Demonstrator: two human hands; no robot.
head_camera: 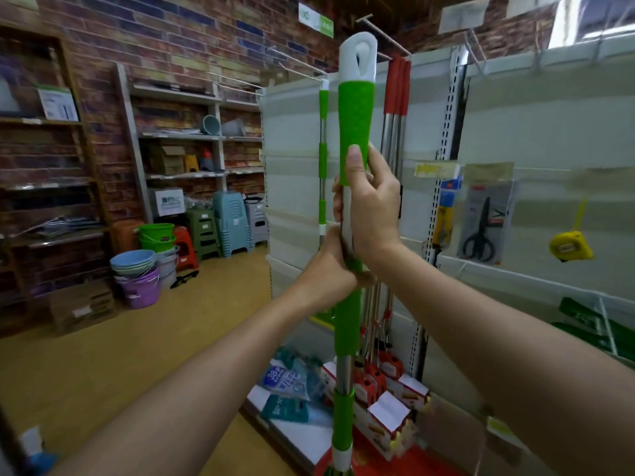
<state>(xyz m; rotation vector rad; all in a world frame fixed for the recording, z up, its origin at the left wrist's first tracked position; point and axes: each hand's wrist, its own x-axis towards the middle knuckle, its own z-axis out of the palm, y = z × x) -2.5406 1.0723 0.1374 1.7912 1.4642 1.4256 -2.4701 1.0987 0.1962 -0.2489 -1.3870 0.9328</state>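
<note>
In front of the white display rack, the green-gripped mop pole stands upright in your hold: right hand wrapped round its top sleeve, left hand clasping just below. Lift it straight, keeping clear of the red-handled poles behind.

- Place: a shop selling household goods and hardware.
- Racks: white panels on slotted uprights, fitted with wire hooks.
- Hung stock: red-handled mops, carded scissors, a yellow tape measure.
- Bottom shelf: rows of like boxes and bagged packs.
- Floor stock by the brick wall: stacked stools, buckets, basins.
- Wall shelves: a carton and bins.
- Overhead: a green sign.
</note>
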